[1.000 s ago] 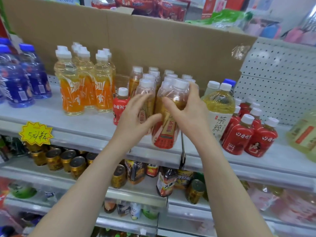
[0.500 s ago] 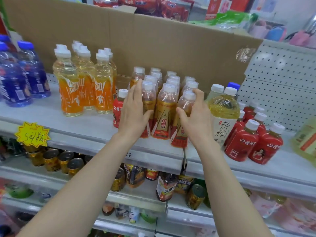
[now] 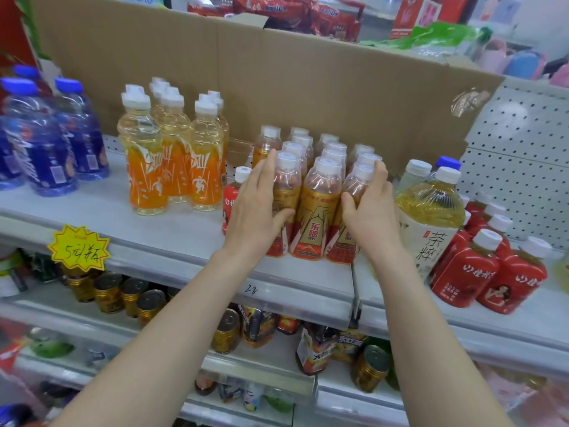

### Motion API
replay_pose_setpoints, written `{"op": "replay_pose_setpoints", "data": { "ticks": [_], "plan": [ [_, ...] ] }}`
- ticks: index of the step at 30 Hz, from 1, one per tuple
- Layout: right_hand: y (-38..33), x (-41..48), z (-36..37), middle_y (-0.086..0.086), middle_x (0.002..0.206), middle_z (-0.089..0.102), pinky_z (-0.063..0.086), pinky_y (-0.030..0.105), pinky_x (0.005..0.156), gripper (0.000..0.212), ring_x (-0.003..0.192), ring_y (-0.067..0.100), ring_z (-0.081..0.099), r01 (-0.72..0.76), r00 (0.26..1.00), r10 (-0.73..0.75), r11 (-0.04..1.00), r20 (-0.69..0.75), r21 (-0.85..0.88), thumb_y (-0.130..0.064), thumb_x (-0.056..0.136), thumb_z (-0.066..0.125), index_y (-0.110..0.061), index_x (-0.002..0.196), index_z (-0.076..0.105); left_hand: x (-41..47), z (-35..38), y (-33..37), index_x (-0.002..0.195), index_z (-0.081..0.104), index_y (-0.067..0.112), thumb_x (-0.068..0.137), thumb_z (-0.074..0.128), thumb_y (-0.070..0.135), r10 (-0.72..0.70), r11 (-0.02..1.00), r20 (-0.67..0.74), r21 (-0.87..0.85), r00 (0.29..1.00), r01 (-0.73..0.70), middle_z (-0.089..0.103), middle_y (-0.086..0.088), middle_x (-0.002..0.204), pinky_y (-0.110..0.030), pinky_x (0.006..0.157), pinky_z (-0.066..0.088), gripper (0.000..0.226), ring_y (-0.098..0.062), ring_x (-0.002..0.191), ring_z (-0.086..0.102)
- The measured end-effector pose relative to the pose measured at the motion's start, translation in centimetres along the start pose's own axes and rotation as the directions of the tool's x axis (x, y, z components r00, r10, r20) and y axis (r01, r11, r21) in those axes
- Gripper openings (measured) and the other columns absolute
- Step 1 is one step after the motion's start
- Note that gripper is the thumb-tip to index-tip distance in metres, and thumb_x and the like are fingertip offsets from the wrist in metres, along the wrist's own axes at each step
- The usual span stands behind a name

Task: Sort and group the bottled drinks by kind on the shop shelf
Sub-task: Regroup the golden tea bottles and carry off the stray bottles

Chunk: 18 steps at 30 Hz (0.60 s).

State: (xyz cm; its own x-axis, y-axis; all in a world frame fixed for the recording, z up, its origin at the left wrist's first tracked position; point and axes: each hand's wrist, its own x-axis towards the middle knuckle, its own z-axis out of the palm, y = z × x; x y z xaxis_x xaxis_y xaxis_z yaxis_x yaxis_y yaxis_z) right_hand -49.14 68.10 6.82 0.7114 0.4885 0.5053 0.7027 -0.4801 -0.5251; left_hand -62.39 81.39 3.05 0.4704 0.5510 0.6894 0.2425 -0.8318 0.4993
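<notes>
A block of small gold-and-red labelled bottles (image 3: pixel 317 211) with white caps stands in rows on the grey shelf (image 3: pixel 184 241). My left hand (image 3: pixel 257 201) presses flat against the block's left side, thumb across the front left bottle. My right hand (image 3: pixel 368 208) cups the front right bottle from the right. One red bottle (image 3: pixel 230 198) stands just left of my left hand, apart from the other red bottles (image 3: pixel 489 269) at the right. A big yellow tea bottle (image 3: pixel 431 217) stands beside my right hand.
Orange-labelled sport bottles (image 3: pixel 172 161) stand left of the block and blue bottles (image 3: pixel 46 143) at the far left. A cardboard sheet (image 3: pixel 308 87) backs the shelf. A yellow price star (image 3: pixel 78 248) hangs on the shelf edge. Gold cans (image 3: pixel 123 295) fill the lower shelf.
A tilted gold-and-red bottle that both hands held a second ago now stands upright in the front row. My hands have spread to the two sides of the block.
</notes>
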Motion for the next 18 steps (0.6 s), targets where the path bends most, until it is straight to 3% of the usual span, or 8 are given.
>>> {"op": "replay_pose_setpoints", "data": {
  "ticks": [3, 7, 9, 11, 13, 18],
  "plan": [
    [-0.8, -0.5, 0.4, 0.023, 0.153, 0.033, 0.038, 0.045, 0.108, 0.073, 0.134, 0.038, 0.043, 0.046, 0.996, -0.051, 0.996, -0.069, -0.071, -0.018, 0.101, 0.054, -0.010, 0.161, 0.013, -0.6, -1.2, -0.9, 0.159, 0.019, 0.018, 0.082, 0.081, 0.017, 0.041, 0.999, 0.032, 0.024, 0.999, -0.042, 0.036, -0.003, 0.160, -0.036, 0.116, 0.032, 0.099, -0.022, 0.146, 0.034],
    [-2.2, -1.8, 1.1, 0.024, 0.161, 0.024, 0.031, 0.051, 0.118, 0.063, 0.149, 0.039, 0.028, 0.020, 0.988, -0.050, 0.981, -0.148, -0.193, -0.012, 0.102, 0.050, -0.009, 0.159, 0.024, -2.4, -3.5, -3.3, 0.152, 0.040, 0.014, 0.085, 0.077, 0.012, 0.005, 0.999, 0.018, 0.038, 1.000, -0.006, 0.049, -0.004, 0.148, -0.033, 0.109, 0.037, 0.076, -0.023, 0.137, 0.044],
    [-3.5, -2.5, 1.4, 0.024, 0.160, 0.029, 0.029, 0.049, 0.121, 0.055, 0.151, 0.038, 0.027, 0.073, 0.959, -0.125, 0.977, -0.255, -0.202, -0.008, 0.102, 0.050, -0.005, 0.154, 0.034, -3.2, -4.7, -4.8, 0.147, 0.047, 0.013, 0.087, 0.075, 0.012, -0.029, 0.997, 0.010, 0.068, 1.000, 0.028, 0.053, -0.005, 0.144, -0.035, 0.106, 0.041, 0.066, -0.024, 0.133, 0.048],
    [-5.7, -3.0, 2.0, 0.021, 0.152, 0.043, 0.031, 0.046, 0.119, 0.049, 0.144, 0.037, 0.038, 0.215, 0.911, -0.263, 0.960, -0.317, -0.178, -0.006, 0.100, 0.050, -0.002, 0.148, 0.044, -3.9, -6.0, -6.6, 0.145, 0.051, 0.014, 0.089, 0.074, 0.015, -0.072, 0.992, -0.004, 0.105, 0.997, 0.072, 0.054, -0.005, 0.144, -0.038, 0.104, 0.042, 0.060, -0.024, 0.132, 0.049],
    [-8.7, -3.0, 3.3, 0.020, 0.146, 0.051, 0.033, 0.042, 0.117, 0.047, 0.137, 0.036, 0.045, 0.353, 0.893, -0.368, 0.930, -0.261, -0.102, -0.004, 0.099, 0.051, -0.001, 0.146, 0.048, -4.4, -7.3, -8.4, 0.143, 0.053, 0.017, 0.091, 0.072, 0.017, -0.124, 0.983, -0.030, 0.134, 0.992, 0.127, 0.055, -0.004, 0.143, -0.039, 0.103, 0.043, 0.055, -0.025, 0.132, 0.049],
    [-15.4, -1.5, 7.7, 0.019, 0.147, 0.046, 0.030, 0.037, 0.113, 0.059, 0.138, 0.034, 0.038, 0.494, 0.868, -0.483, 0.861, 0.114, -0.118, 0.008, 0.094, 0.047, -0.004, 0.151, 0.038, -4.0, -10.2, -11.7, 0.141, 0.054, 0.018, 0.093, 0.070, 0.021, -0.186, 0.962, -0.094, 0.184, 0.978, 0.201, 0.056, -0.005, 0.142, -0.040, 0.101, 0.043, 0.050, -0.026, 0.130, 0.051]
  ]
}}
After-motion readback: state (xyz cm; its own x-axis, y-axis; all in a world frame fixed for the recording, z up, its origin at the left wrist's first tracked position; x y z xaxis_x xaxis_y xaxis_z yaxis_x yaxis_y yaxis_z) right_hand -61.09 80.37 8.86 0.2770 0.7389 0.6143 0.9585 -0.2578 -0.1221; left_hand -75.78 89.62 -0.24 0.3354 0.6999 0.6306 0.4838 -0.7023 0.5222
